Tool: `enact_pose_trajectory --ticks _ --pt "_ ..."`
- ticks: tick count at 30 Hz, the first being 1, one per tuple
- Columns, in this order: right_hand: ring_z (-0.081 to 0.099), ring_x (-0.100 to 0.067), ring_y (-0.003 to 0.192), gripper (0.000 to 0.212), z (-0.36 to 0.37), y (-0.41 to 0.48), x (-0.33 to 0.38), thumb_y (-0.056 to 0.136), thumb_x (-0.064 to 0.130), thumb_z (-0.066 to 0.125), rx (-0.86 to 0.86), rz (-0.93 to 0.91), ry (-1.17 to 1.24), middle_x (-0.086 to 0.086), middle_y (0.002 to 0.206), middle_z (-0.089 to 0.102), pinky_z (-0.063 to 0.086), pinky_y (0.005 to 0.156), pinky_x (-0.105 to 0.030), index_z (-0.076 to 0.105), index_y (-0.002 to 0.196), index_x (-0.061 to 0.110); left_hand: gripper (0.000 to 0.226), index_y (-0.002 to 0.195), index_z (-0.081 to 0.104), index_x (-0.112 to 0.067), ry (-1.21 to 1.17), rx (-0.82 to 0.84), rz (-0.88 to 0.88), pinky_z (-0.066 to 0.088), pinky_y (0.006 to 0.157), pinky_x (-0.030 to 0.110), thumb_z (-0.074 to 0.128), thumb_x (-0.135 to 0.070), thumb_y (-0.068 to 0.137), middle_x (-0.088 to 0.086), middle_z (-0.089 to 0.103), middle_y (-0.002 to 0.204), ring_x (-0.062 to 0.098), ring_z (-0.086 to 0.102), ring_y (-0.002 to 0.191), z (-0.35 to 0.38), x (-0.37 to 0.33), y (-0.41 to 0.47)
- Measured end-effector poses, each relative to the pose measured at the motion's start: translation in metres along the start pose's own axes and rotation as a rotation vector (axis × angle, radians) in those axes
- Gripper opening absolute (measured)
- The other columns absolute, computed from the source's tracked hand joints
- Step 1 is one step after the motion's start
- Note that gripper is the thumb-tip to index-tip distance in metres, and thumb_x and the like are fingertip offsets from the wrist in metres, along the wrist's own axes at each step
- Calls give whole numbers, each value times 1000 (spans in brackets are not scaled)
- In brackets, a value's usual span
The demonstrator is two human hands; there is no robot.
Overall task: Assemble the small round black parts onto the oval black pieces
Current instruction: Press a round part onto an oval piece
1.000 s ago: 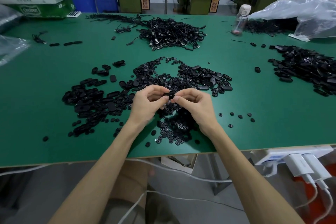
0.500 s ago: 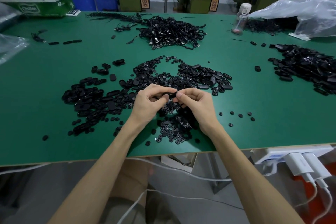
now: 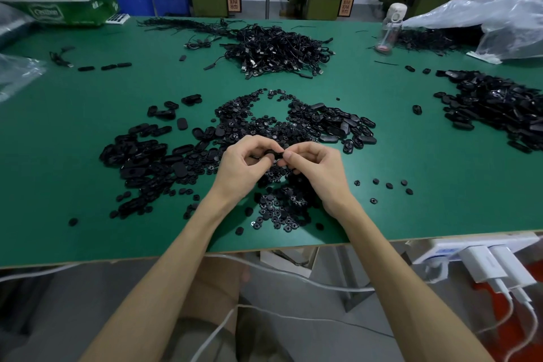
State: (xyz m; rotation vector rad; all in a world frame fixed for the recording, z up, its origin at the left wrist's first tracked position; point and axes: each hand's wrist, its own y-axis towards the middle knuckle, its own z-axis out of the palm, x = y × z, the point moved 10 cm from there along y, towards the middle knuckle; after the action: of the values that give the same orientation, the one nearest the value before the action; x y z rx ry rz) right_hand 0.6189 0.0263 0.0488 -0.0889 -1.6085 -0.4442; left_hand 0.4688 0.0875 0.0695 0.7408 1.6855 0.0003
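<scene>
Curled fingertips of the left hand (image 3: 244, 169) and the right hand (image 3: 318, 173) meet. Both thumbs and forefingers pinch one black oval plastic piece (image 3: 274, 152) by its ends. Whether a round part sits in it cannot be told. It is held over one heap of small round black plastic parts (image 3: 279, 209), too many to count, on the green table (image 3: 411, 156). Six loose round parts (image 3: 389, 185) lie scattered to the right. One pile of oval black pieces (image 3: 141, 153) lies to the left, a second pile (image 3: 338, 123) beyond the right hand, and a third pile (image 3: 499, 106) far right.
</scene>
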Motion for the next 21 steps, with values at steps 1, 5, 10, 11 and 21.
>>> enact_pose_trajectory --ticks 1,5,10,11,21 --pt "74 -10 78 5 0 0 0 93 10 74 0 2 0 -7 83 79 53 71 -15 75 95 5 23 99 75 -12 -2 4 1 60 77 35 66 8 92 9 70 103 20 72 85 0 0 0" --pt "73 -11 78 4 1 -1 2 94 11 74 -2 -14 -33 -7 83 79 53 70 -17 75 95 8 20 99 73 -12 -9 3 -6 58 72 33 67 6 93 9 72 94 18 71 80 0 1 0" --pt "75 -16 83 2 -4 -2 6 94 14 74 -62 -43 -162 -2 82 79 58 77 -29 74 96 13 18 108 74 -7 -84 -7 -39 61 75 34 70 3 93 11 76 96 25 73 86 -1 3 0" --pt "75 -15 82 1 -4 -2 8 94 14 74 -77 -56 -224 0 81 79 59 79 -30 74 95 14 19 110 74 -6 -89 -7 -45 62 77 33 72 2 93 10 76 98 23 75 88 -1 4 0" --pt "67 -8 77 4 -3 -6 23 91 14 76 -126 -105 -443 6 82 75 54 75 -28 78 93 17 23 114 76 -9 -91 19 -60 62 84 32 75 -1 92 4 80 100 19 77 95 1 9 0"
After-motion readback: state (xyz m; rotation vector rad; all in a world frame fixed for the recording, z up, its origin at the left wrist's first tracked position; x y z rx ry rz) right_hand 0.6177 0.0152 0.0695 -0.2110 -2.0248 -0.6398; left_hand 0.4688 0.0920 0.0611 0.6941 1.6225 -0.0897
